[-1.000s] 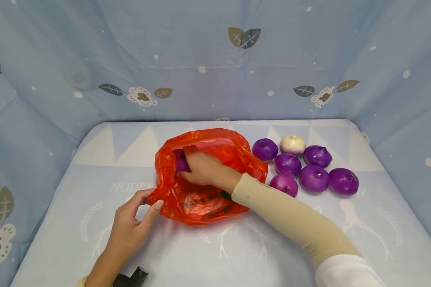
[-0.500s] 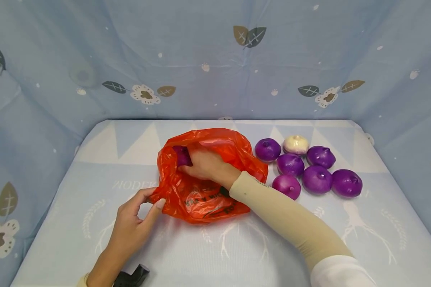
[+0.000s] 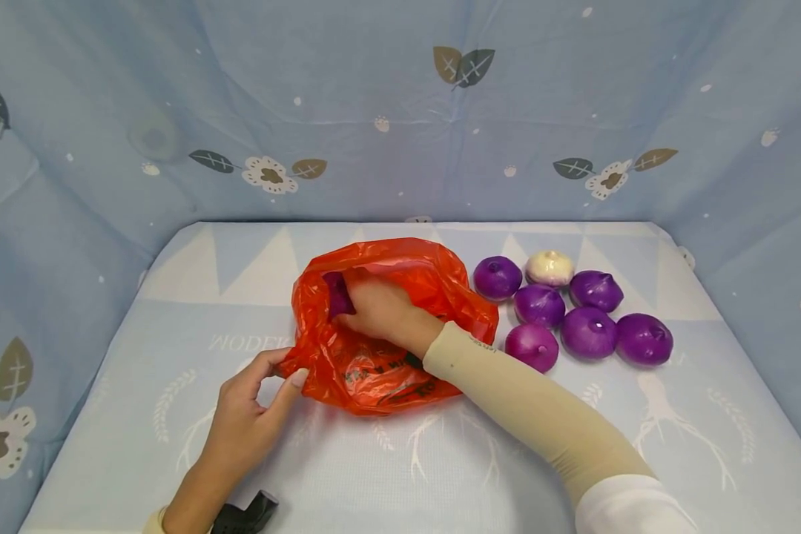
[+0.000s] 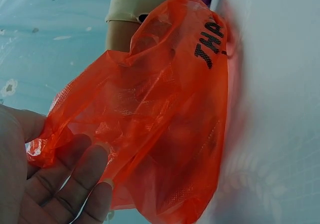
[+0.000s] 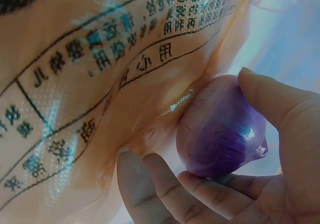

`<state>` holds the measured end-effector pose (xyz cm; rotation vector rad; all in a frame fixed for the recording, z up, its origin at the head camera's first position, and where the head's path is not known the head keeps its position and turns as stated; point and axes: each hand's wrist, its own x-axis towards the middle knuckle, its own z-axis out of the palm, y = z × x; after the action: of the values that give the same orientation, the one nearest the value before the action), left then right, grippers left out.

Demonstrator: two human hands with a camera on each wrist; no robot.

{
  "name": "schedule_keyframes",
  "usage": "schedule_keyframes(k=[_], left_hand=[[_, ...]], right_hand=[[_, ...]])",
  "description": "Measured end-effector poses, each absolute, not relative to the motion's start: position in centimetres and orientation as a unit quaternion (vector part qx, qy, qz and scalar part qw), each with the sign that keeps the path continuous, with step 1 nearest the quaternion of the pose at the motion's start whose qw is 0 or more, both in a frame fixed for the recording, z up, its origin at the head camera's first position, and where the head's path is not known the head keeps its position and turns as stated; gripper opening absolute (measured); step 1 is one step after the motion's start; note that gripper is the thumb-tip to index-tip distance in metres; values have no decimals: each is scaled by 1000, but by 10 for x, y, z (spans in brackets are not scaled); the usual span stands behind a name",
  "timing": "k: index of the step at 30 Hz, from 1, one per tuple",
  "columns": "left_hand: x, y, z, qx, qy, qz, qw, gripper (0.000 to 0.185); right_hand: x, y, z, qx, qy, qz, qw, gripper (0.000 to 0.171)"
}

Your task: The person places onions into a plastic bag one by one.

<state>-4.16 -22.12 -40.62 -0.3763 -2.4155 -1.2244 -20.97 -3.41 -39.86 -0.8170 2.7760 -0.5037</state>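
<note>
Right hand (image 3: 380, 311) inside orange bag (image 3: 400, 371), curled round purple onion (image 5: 220, 129); left hand (image 3: 247, 415) pinching bag's rim.

Six purple onions (image 3: 586, 332) and one white onion (image 3: 550, 268) lie clustered on the patterned cloth (image 3: 440, 475).

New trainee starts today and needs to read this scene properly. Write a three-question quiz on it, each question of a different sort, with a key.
1. True or false: the right hand is inside the orange plastic bag.
2. How many onions lie on the table outside the bag? A) five B) seven C) nine
3. Fill in: the left hand pinches the bag's ____.

Key:
1. True; it holds a purple onion there.
2. B: six purple onions and one white onion.
3. Edge, at the near left side of the mouth.
</note>
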Motion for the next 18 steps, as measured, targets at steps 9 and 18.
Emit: schedule_keyframes(k=[9, 18], left_hand=[[-43, -223, -408, -141, -863, -437, 210, 44], [-41, -222, -407, -142, -862, -437, 215, 43]], right_hand=[[-207, -30, -393, -283, 936, -180, 105, 78], [-192, -23, -383, -283, 939, -147, 127, 93]])
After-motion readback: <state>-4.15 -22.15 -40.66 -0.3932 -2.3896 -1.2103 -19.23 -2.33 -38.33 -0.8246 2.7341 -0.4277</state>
